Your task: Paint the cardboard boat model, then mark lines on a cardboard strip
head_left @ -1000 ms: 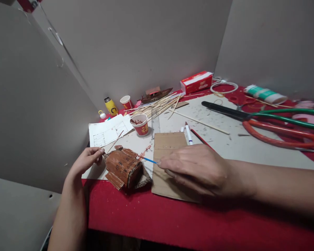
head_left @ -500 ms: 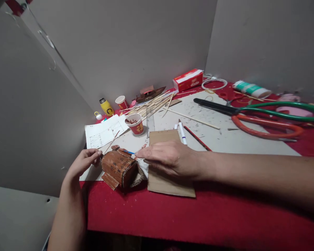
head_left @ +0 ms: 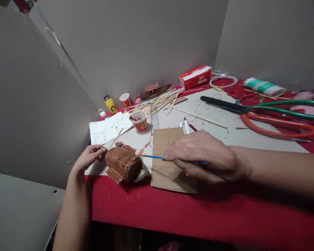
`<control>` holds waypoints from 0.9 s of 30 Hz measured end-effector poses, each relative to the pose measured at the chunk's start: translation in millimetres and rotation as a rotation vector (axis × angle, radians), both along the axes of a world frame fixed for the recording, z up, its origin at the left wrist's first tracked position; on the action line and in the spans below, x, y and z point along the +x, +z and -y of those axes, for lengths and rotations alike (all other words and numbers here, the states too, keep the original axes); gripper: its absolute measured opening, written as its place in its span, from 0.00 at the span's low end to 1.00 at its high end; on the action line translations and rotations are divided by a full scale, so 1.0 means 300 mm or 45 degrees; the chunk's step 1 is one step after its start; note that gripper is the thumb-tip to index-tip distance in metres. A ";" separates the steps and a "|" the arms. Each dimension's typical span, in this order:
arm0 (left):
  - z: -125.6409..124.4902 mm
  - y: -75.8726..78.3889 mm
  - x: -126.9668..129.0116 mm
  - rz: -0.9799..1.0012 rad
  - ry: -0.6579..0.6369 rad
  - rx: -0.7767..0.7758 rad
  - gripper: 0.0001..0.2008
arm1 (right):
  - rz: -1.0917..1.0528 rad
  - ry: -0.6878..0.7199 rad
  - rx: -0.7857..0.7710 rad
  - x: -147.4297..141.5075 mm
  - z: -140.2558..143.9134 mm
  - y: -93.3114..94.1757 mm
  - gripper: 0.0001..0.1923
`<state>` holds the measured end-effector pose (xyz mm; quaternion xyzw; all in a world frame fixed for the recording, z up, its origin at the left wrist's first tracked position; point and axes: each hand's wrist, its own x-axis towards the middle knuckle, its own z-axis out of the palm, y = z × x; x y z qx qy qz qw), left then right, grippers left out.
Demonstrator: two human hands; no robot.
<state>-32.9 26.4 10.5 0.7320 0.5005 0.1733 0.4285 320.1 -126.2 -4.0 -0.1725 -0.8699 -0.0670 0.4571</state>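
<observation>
Right hand [head_left: 204, 157] is pinched around a thin blue paintbrush [head_left: 153, 157], knuckles up, resting over a flat cardboard sheet [head_left: 167, 139], and the brush tip sits right at the edge of the brown model house [head_left: 122, 163]. That little ribbed-cardboard house lies tilted on its side near the front left of the counter [head_left: 159, 216], partly on pale paper, partly on the red cloth. Left hand [head_left: 89, 157] has its fingers closed against the far left end of the house, steadying it, thumb and fingertips touching the roof edge. A smear of reddish paint shows on the paper just beside the brush tip. Behind the house, a red paper cup [head_left: 140, 122] with gold lettering, too small to read, holds brown paint. A drawing sheet [head_left: 107, 130] with ruled lines lies to its left. Farther back, a yellow bottle [head_left: 111, 104] with a dark mark, a second red cup [head_left: 126, 100], a pile of bamboo sticks [head_left: 157, 103], and a red-and-white box [head_left: 196, 76] whose print can't be read. Off to the right, large shears [head_left: 264, 115] with green and orange handles
</observation>
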 end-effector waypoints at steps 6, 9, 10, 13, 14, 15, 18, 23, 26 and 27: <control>-0.001 -0.011 -0.008 0.066 -0.012 -0.066 0.16 | -0.128 -0.137 -0.024 -0.008 -0.031 -0.040 0.13; -0.001 -0.021 -0.016 0.116 -0.019 -0.098 0.14 | -0.169 -0.230 -0.026 -0.005 -0.035 -0.042 0.13; -0.002 -0.025 -0.019 0.128 -0.018 -0.102 0.13 | -0.177 -0.259 -0.033 0.000 -0.030 -0.037 0.13; -0.006 -0.037 -0.027 0.162 -0.013 -0.106 0.12 | -0.184 -0.340 -0.076 0.020 0.010 -0.017 0.15; -0.008 -0.042 -0.029 0.173 -0.013 -0.107 0.12 | -0.194 -0.366 -0.095 0.028 0.028 -0.011 0.15; -0.009 -0.046 -0.031 0.184 -0.012 -0.109 0.12 | -0.209 -0.392 -0.114 0.034 0.048 -0.007 0.15; -0.005 -0.060 -0.036 0.226 0.005 -0.111 0.13 | -0.267 -0.454 -0.130 0.045 0.103 -0.009 0.14; 0.038 -0.072 -0.046 0.308 0.076 -0.088 0.16 | -0.453 -0.478 -0.156 0.044 0.140 -0.046 0.09; 0.087 -0.070 -0.063 0.338 0.135 -0.101 0.18 | -0.518 -0.481 -0.222 0.047 0.134 -0.070 0.09; 0.107 -0.070 -0.071 0.348 0.158 -0.105 0.19 | -0.526 -0.478 -0.241 0.049 0.131 -0.075 0.09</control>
